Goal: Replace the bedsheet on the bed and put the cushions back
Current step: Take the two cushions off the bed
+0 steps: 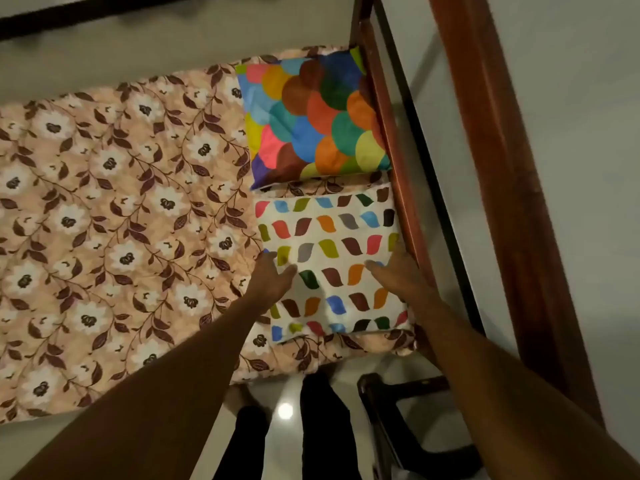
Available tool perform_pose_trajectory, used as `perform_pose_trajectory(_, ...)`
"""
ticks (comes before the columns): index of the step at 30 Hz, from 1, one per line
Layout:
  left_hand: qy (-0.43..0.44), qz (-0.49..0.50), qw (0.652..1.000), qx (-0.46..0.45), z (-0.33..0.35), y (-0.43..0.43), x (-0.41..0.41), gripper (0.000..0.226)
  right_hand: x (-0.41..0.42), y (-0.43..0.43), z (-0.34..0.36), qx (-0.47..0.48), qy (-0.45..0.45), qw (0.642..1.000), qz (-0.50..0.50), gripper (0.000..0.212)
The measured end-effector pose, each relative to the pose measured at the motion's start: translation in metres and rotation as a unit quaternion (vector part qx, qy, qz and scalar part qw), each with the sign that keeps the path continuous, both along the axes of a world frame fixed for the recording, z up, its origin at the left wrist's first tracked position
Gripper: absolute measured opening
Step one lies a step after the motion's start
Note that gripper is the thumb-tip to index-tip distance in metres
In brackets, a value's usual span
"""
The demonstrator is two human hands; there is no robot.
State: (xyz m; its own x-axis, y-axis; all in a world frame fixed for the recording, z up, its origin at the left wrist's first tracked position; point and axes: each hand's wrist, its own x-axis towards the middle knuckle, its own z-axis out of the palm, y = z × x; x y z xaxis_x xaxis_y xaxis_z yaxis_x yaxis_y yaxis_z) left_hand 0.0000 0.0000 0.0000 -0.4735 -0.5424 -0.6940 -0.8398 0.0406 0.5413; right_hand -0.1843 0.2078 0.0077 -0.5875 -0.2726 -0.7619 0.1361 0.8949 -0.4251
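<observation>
Peach floral bedsheet (121,202) already covers the bed; looks done. 2 cushions lie along the brown wooden bed rail (407,216): multicolour scale-pattern cushion (311,116) at the far corner, white leaf-print cushion (329,237) at the near corner. Left hand (273,278) and right hand (398,275) reach out on straight arms, fingers extended on the white cushion's 2 sides, gripping nothing. Probably only final straightening left.
</observation>
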Motion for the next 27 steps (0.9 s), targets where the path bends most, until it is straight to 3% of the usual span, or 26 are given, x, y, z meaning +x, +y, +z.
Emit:
perform_pose_trajectory(4, -0.024, 0.081, 0.996, 0.018, -0.029, 0.002, -0.01, 0.072, -0.012, -0.001, -0.028, 0.008, -0.023, 0.998, -0.053, 0.102)
perform_pose_trajectory(9, -0.048, 0.242, 0.967, 0.071, -0.063, 0.006, -0.014, 0.084, -0.013, -0.003, -0.062, -0.021, -0.038, 0.989, -0.141, 0.116)
perform_pose_trajectory(11, -0.044, 0.272, 0.956, 0.105, -0.076, 0.005, -0.01, 0.101, -0.012, -0.002, -0.072, -0.029, -0.049, 0.984, -0.166, 0.123)
perform_pose_trajectory(14, -0.022, 0.284, 0.951, 0.117, -0.093, -0.001, 0.0, 0.122, -0.009, -0.005, -0.072, -0.045, -0.043, 0.979, -0.195, 0.111)
perform_pose_trajectory(17, -0.015, 0.274, 0.954, 0.116, -0.071, -0.002, -0.001, 0.114, 0.0, -0.007, -0.059, -0.055, -0.015, 0.978, -0.2, 0.104)
perform_pose_trajectory(21, -0.004, 0.269, 0.959, 0.093, -0.02, -0.01, 0.011, 0.075, 0.013, -0.018, -0.015, -0.069, -0.009, 0.98, -0.188, 0.105)
perform_pose_trajectory(27, 0.027, 0.259, 0.963, 0.063, 0.077, -0.023, 0.049, 0.073, 0.037, -0.031, 0.065, -0.086, -0.004, 0.984, -0.157, 0.118)
